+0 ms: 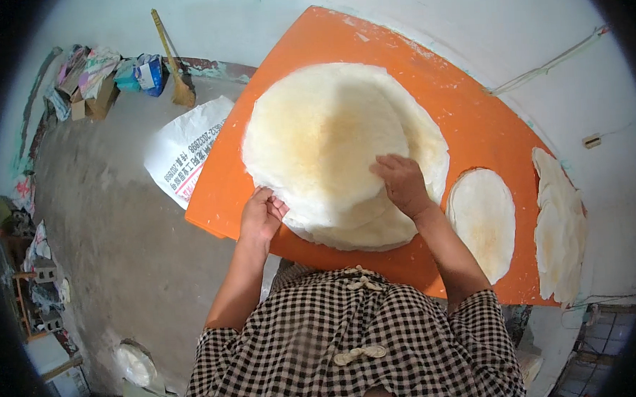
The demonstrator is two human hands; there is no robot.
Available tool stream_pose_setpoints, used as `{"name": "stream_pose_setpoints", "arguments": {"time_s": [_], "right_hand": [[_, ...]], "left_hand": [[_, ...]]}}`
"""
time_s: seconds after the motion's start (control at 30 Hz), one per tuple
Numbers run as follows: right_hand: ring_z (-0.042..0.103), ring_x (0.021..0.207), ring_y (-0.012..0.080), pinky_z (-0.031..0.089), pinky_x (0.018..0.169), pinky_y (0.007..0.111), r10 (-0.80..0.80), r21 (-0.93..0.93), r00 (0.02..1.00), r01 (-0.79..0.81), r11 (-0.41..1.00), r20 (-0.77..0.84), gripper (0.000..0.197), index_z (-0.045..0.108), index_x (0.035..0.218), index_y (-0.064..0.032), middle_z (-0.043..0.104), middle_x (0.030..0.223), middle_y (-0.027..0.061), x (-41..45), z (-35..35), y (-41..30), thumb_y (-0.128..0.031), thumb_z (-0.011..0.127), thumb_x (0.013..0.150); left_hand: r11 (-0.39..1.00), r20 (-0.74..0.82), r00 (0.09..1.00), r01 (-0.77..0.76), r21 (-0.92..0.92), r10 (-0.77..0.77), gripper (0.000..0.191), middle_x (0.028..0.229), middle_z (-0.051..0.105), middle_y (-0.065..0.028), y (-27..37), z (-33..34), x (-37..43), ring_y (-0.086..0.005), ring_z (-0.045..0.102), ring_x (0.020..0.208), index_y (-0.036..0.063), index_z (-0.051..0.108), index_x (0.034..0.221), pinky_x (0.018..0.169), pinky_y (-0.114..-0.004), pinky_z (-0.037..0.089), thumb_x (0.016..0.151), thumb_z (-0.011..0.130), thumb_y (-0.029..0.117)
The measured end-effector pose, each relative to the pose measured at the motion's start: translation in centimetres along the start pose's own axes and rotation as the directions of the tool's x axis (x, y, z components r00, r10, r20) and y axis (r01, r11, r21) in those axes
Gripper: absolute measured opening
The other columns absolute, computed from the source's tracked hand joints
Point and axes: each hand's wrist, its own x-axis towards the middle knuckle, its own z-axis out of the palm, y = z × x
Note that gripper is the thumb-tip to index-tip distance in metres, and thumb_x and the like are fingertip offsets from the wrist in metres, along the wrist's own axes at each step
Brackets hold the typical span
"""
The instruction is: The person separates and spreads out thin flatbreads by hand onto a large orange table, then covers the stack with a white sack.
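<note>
A stack of large, thin round flatbreads (pixel 315 140) lies on an orange table (pixel 485 127), pale with light brown patches at its middle. The top sheet sits shifted left, so the lower sheets show along the right and front. At the stack's left front edge, my left hand (pixel 264 210) has its curled fingers on the rim of the top sheet. My right hand (pixel 402 183), slightly blurred, is over the right front part of the sheet, fingers pointing left; whether it grips anything is hidden.
Right of the stack lies a pile of oval flatbreads (pixel 483 223); irregular sheets (pixel 559 230) lie at the table's right end. A printed white sack (pixel 188 151) is beside the table's left edge. A broom (pixel 177 71) leans on the wall near cardboard boxes (pixel 101 99).
</note>
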Motion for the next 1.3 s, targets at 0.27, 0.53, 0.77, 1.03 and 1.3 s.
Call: {"name": "stream_pose_setpoints", "arguments": {"time_s": [0.27, 0.53, 0.77, 1.03, 1.3], "right_hand": [[0.055, 0.104, 0.0300, 0.046, 0.088, 0.036, 0.289, 0.280, 0.950, -0.311, 0.908, 0.119, 0.041, 0.063, 0.101, -0.0110, 0.061, 0.108, 0.0114, -2.3, 1.5, 1.4, 0.010, 0.045, 0.071], [0.048, 0.115, 0.0324, 0.039, 0.097, 0.038, 0.189, 0.218, 0.944, -0.251, 0.943, 0.269, 0.044, 0.058, 0.113, -0.0133, 0.054, 0.122, 0.0131, -4.5, 1.8, 1.8, 0.003, 0.048, 0.073], [0.035, 0.124, 0.0382, 0.028, 0.100, 0.046, 0.185, 0.259, 0.921, -0.282, 0.924, 0.343, 0.089, 0.027, 0.136, -0.0011, 0.037, 0.133, 0.0241, 1.3, 0.6, -9.6, -0.037, 0.069, 0.067], [0.062, 0.084, 0.0287, 0.047, 0.073, 0.045, 0.423, 0.106, 0.787, -0.517, 0.850, 0.450, 0.027, 0.056, 0.103, -0.0069, 0.063, 0.088, 0.0175, 6.1, 3.9, -8.4, -0.011, 0.047, 0.077], [0.062, 0.078, 0.0231, 0.048, 0.069, 0.032, 0.476, 0.049, 0.875, -0.473, 0.880, -0.089, 0.016, 0.063, 0.092, -0.0021, 0.066, 0.090, 0.0128, 13.5, -16.2, 1.9, -0.007, 0.050, 0.083]], "left_hand": [[0.998, 0.023, 1.000, 0.018, -0.056, -0.017, 0.018, 0.066, 0.049, 0.0023, 0.9, 0.8, -0.4, -0.0118, 0.046, 0.056, 0.0112, 0.051, 0.086, 0.061, -0.031, 0.047, 0.092, 0.048, 0.028], [0.964, -0.092, 0.993, -0.043, 0.261, 0.069, 0.027, 0.068, 0.051, 0.0004, 1.4, 3.9, -1.2, -0.0104, 0.050, 0.058, 0.0068, 0.053, 0.096, 0.056, -0.029, 0.048, 0.088, 0.057, 0.032], [0.946, -0.121, 0.984, -0.091, 0.311, 0.134, 0.021, 0.065, 0.049, -0.0020, 0.8, 5.9, -1.3, -0.0126, 0.047, 0.046, 0.0055, 0.053, 0.091, 0.045, -0.030, 0.046, 0.082, 0.062, 0.023], [0.907, 0.008, 0.992, -0.116, 0.405, 0.124, 0.028, 0.073, 0.053, -0.0044, 0.7, 7.2, -2.9, -0.0174, 0.056, 0.072, 0.0038, 0.052, 0.097, 0.062, -0.030, 0.047, 0.092, 0.049, 0.031], [0.880, 0.155, 0.988, -0.072, 0.469, -0.002, 0.025, 0.092, 0.061, -0.0075, 0.1, 4.1, -2.4, -0.0174, 0.060, 0.083, 0.0041, 0.053, 0.100, 0.072, -0.030, 0.046, 0.093, 0.042, 0.026]]}}
